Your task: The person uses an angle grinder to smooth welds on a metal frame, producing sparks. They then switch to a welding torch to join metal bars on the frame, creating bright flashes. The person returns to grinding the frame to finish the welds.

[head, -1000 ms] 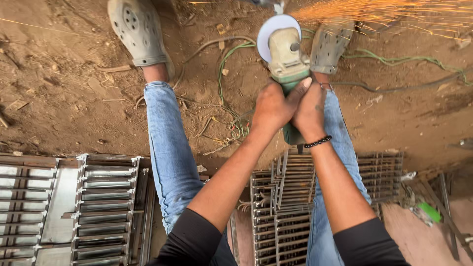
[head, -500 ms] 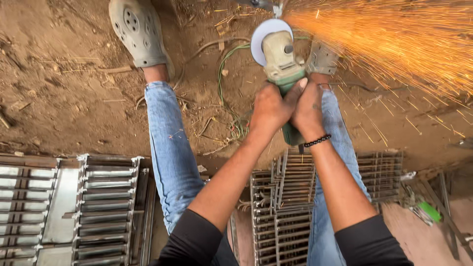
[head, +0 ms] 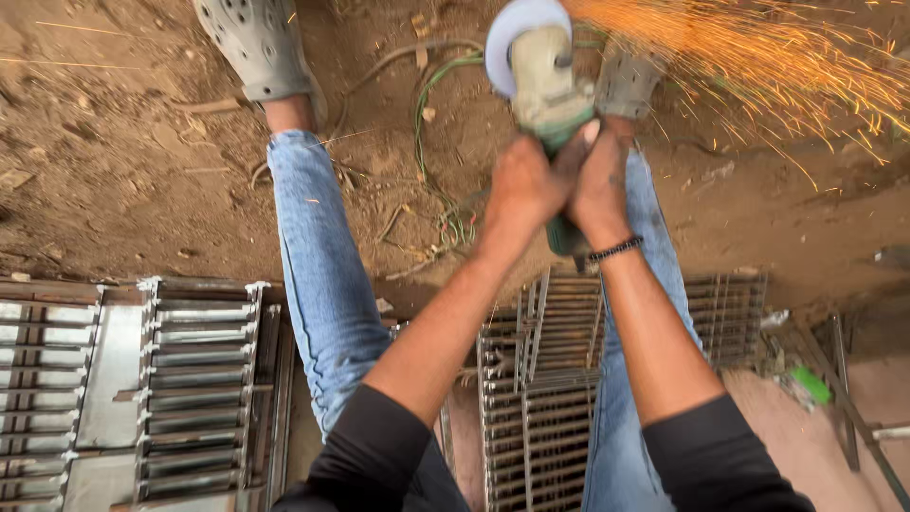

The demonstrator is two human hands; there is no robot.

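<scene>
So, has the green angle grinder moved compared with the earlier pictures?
Cannot tell. The green angle grinder sits higher in the frame, but the grey shoe and stacked metal grilles keep about the same places relative to it, so the camera likely tilted.

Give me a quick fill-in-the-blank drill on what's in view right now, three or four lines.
1. Both hands, left hand and right hand, grip one angle ____.
2. Orange ____ spray toward the upper right of the picture.
3. The right wrist wears a black ____.
4. The metal grates lie on bare ____.

Missing words: grinder; sparks; bracelet; dirt
</scene>
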